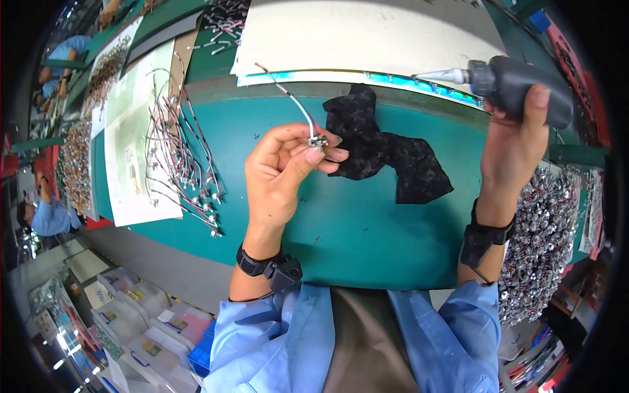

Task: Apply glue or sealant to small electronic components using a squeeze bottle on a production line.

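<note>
Between its thumb and fingers my left hand [275, 173] pinches a small metal part with wires [318, 141]. Its pale sleeved lead stands up from the part, ending in a thin dark and red tip. My right hand [514, 147] is wrapped round a dark squeeze bottle [527, 88], held at the right above the table. A tapered pale nozzle on the bottle points left, well apart from the wired part. Beneath and between the hands, a crumpled black cloth [373, 144] lies on the green table mat [367, 242].
Several wired parts [177, 147] lie on a pale sheet at the left. Many metal parts fill the right side [537, 236]. A white board [373, 39] stands at the back. Clear bins [144, 327] sit lower left; other people in blue [52, 213] are farther left.
</note>
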Action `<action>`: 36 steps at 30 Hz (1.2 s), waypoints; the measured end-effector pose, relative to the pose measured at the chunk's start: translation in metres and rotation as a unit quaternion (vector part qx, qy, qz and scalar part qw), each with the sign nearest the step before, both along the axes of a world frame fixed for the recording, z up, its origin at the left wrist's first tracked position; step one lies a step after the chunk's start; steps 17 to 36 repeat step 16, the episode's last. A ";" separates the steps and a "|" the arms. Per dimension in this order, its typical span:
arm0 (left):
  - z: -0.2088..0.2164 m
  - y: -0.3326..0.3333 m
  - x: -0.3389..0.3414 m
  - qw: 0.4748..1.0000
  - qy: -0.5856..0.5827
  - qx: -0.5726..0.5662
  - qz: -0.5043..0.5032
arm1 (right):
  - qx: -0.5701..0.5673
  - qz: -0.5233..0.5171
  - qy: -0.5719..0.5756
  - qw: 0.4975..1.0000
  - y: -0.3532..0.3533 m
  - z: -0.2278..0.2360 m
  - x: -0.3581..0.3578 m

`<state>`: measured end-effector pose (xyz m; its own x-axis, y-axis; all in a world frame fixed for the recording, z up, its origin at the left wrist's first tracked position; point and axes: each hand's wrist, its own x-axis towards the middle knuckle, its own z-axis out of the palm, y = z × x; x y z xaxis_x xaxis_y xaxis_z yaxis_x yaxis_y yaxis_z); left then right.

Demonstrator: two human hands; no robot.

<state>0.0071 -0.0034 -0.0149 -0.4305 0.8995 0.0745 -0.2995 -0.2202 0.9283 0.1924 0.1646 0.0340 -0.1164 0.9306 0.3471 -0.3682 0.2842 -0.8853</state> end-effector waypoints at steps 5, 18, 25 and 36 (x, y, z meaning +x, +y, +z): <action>0.020 -0.006 0.001 0.999 0.038 0.011 0.032 | -0.015 -0.016 0.138 0.990 0.018 0.027 0.032; 0.113 0.148 -0.035 0.917 0.379 -0.057 0.114 | -0.036 -0.102 0.177 0.978 0.061 0.034 0.111; 0.113 0.148 -0.035 0.917 0.379 -0.057 0.114 | -0.036 -0.102 0.177 0.978 0.061 0.034 0.111; 0.113 0.148 -0.035 0.917 0.379 -0.057 0.114 | -0.036 -0.102 0.177 0.978 0.061 0.034 0.111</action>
